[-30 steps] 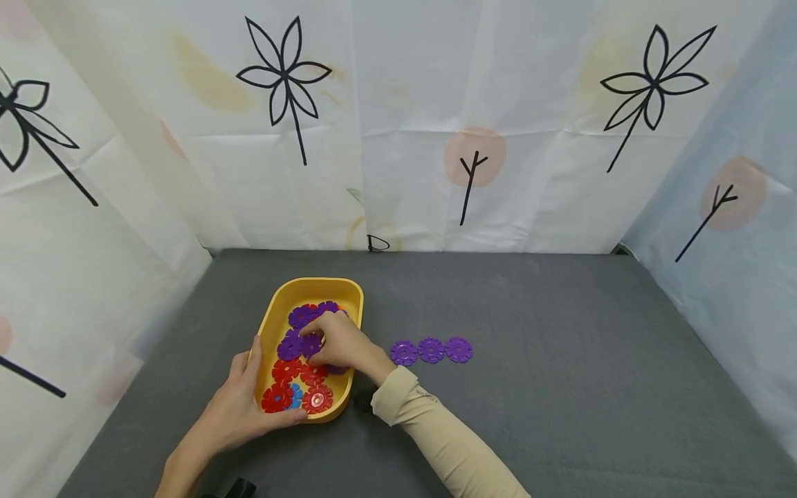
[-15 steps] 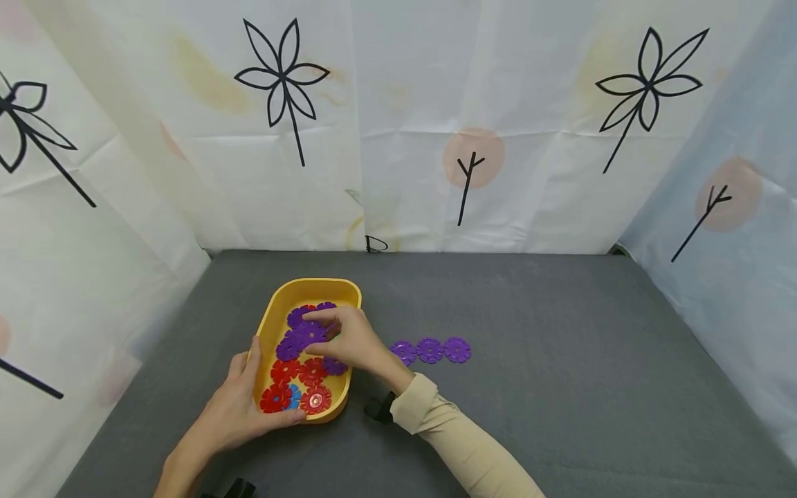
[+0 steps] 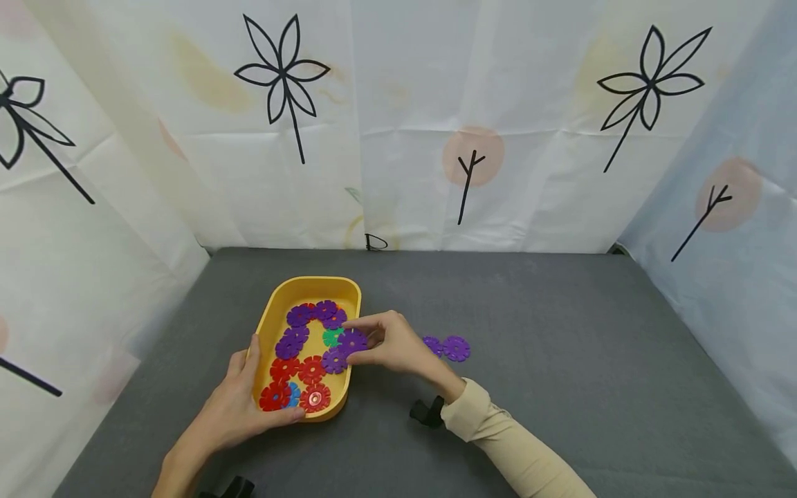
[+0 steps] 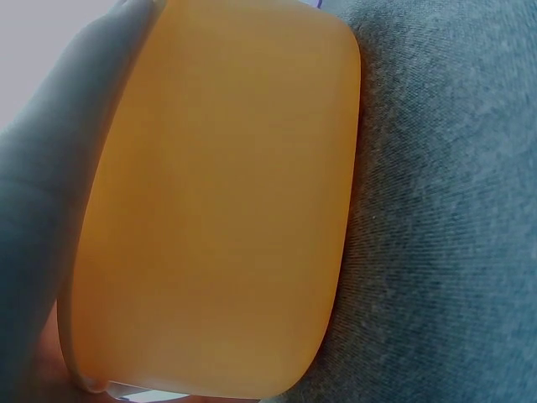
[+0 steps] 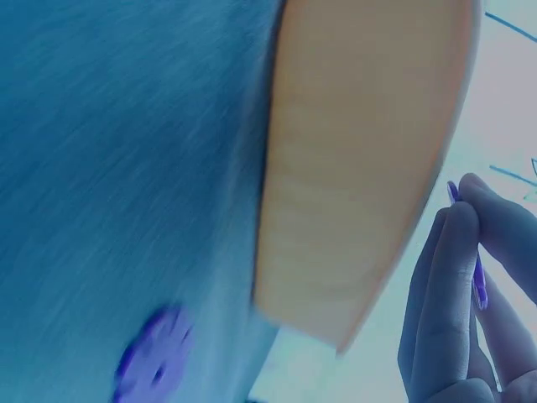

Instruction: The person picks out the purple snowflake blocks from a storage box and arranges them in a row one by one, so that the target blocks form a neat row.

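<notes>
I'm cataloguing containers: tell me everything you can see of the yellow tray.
The yellow tray is oblong with rounded corners and raised sides, smooth and plastic-looking; its outer walls look plain. It stands open side up on the grey table, its long sides running away from the person. The left hand grips its left side, thumb on the near rim. Flower-shaped discs in purple, red, green and blue lie inside. Whether the right hand, by its right rim, touches it is unclear.
</notes>
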{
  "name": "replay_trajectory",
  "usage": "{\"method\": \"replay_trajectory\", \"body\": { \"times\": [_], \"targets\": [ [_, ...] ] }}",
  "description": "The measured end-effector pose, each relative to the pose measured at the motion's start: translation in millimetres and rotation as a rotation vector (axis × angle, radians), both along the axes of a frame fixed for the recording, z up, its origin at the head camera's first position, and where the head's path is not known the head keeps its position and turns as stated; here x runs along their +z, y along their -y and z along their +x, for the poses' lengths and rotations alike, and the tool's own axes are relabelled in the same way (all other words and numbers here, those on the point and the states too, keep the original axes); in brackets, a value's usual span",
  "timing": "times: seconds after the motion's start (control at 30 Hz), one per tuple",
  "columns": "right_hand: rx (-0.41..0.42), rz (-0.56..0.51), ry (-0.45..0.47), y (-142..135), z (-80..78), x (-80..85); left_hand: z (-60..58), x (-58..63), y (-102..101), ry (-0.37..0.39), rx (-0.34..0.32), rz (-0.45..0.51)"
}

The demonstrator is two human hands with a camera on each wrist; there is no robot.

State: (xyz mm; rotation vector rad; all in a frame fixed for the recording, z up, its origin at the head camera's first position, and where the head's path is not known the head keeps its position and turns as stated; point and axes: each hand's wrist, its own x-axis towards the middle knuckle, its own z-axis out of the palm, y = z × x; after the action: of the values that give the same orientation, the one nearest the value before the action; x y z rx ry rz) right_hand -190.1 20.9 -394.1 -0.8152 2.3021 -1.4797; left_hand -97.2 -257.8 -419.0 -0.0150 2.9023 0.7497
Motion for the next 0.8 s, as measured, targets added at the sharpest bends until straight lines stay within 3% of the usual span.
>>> {"method": "replay_trajectory", "body": {
  "times": [0.37,0.8],
  "targets": [
    [-0.074,0.046,-0.037,-78,-10.3,-12.9,-2.1,0.3,1,0.009,0.009,-0.008],
    [-0.220,0.381,-0.096,-162,-24.7,-16.7,-0.1,0.1,1,0.005,0.006,0.004]
  ]
}}
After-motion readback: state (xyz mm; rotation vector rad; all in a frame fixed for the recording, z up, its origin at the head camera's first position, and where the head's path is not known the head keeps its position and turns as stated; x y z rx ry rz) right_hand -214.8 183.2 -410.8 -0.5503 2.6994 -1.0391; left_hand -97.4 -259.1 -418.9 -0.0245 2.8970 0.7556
